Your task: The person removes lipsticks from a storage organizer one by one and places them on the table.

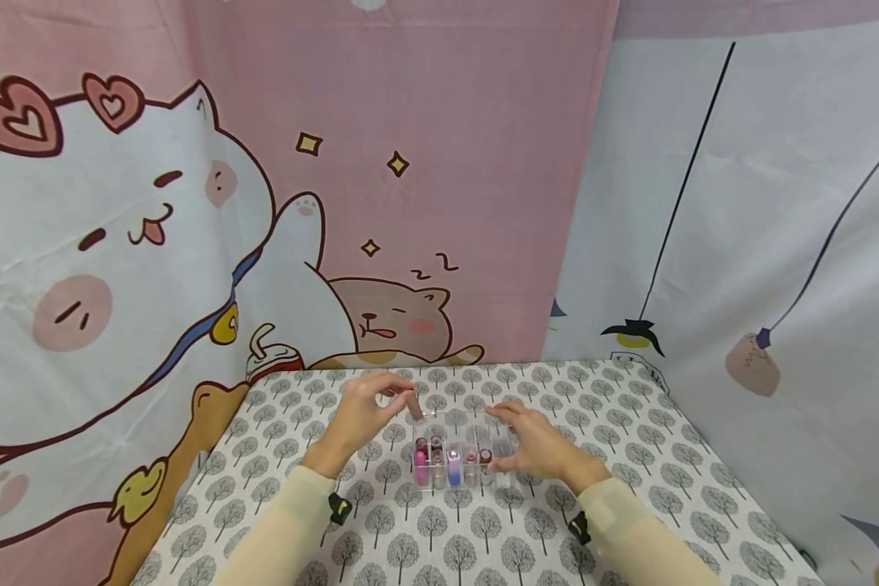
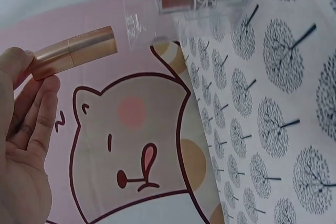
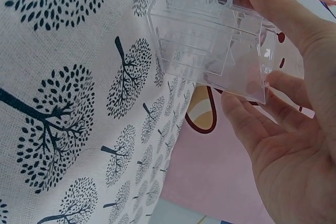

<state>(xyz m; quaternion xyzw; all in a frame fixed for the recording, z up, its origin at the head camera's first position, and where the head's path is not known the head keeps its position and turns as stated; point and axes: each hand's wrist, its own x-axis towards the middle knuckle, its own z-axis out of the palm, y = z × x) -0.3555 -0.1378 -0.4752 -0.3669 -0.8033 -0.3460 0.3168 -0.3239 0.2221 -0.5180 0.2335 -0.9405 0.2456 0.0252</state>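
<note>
My left hand (image 1: 362, 411) pinches a gold lipstick tube (image 2: 73, 53) by one end, between thumb and fingertips. In the head view the tube hangs over the back left corner of a clear plastic makeup organizer (image 1: 504, 474). Several lipsticks and small cosmetics stand in its front compartments, among them a bright pink one (image 1: 421, 465) at the left and a purple-and-blue one (image 1: 454, 465) in the middle. My right hand (image 1: 538, 443) holds the organizer's right end, the thumb towards the front and the fingers at the back. See-through walls (image 3: 210, 51) show close in the right wrist view.
Under the organizer lies a white tablecloth (image 1: 457, 553) printed with grey trees. Behind the table hangs a pink curtain (image 1: 476, 203) with cartoon animals, and a pale curtain (image 1: 674, 203) hangs to the right.
</note>
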